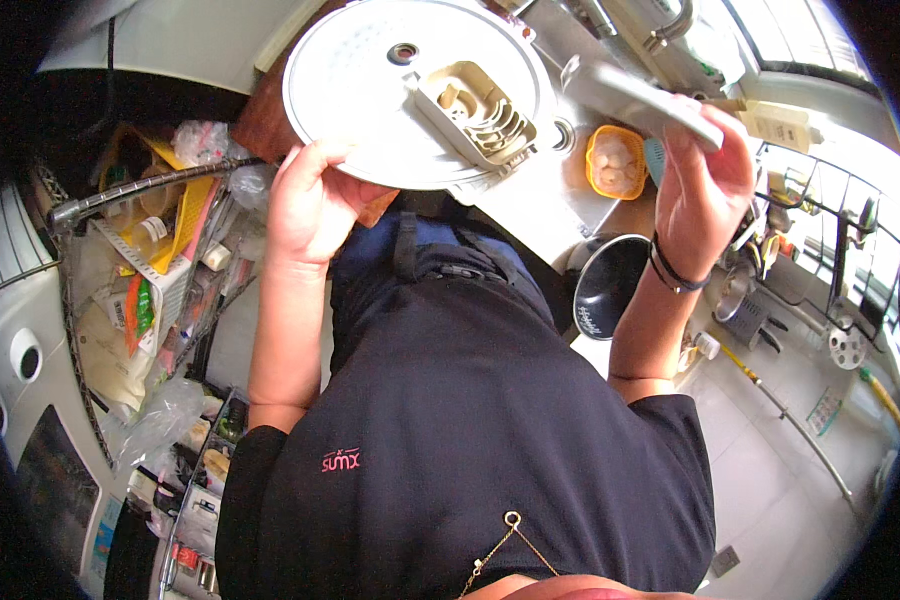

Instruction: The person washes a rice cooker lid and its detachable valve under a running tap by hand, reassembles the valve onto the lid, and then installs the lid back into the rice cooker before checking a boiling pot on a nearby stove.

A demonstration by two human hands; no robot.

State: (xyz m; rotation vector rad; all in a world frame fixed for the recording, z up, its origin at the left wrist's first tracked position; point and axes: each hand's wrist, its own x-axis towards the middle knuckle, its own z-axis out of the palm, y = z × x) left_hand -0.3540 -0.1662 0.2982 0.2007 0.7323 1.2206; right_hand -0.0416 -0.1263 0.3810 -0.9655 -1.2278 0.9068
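Note:
My left hand (307, 202) grips the near left rim of a round pale lid (360, 127), probably a rice cooker's inner lid. On its face are a small round valve (403, 52) and an uncovered oblong steam-vent housing (450, 142) with curved ribs inside. To the right, my right hand (701, 165) pinches a flat light-grey elongated piece (637, 101), blurred and apart from the lid. Its shape resembles a cover for the housing, though its underside is hidden. Below the right wrist stands a dark inner pot (607, 292) with level marks.
A metal sink (521, 214) with a faucet (671, 26) lies behind the lid. An orange-yellow basket (593, 169) holds pale lumps. A wire rack with utensils (810, 180) runs along the right wall. At left stands a crowded metal shelf (150, 180) with bags and bottles.

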